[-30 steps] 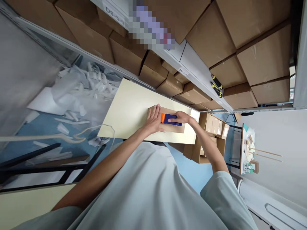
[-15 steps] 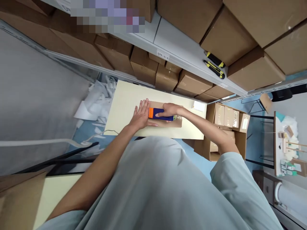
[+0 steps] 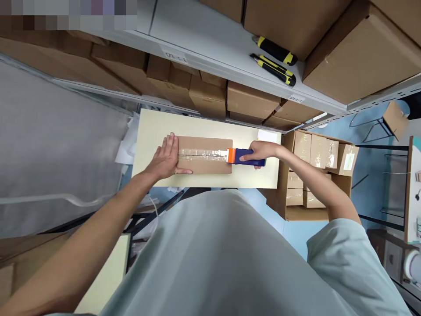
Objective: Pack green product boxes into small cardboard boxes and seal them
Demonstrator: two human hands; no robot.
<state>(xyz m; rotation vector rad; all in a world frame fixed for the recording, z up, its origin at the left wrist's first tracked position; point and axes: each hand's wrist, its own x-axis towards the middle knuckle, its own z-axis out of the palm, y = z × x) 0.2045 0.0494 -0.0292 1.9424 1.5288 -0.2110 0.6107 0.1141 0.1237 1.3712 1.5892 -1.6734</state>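
Note:
A flat cardboard box lies on the pale yellow table, its long side running left to right. Clear packing tape runs along the middle of its top. My left hand presses on the box's left end, fingers stretched out and thumb along the near side. At the right end, my right hand is wrapped round a blue and orange tape dispenser, whose orange head is over the box's edge by the tape. The dispenser's underside is hidden.
Two utility knives lie on the grey shelf above the table, among cardboard boxes. A white paper is at the table's back right. Beside the table stands an open carton holding several taped small boxes.
My right hand has moved the tape dispenser rightward to the box's right end, baring a taped strip behind it. My left hand still lies on the left end; the camera view has shifted.

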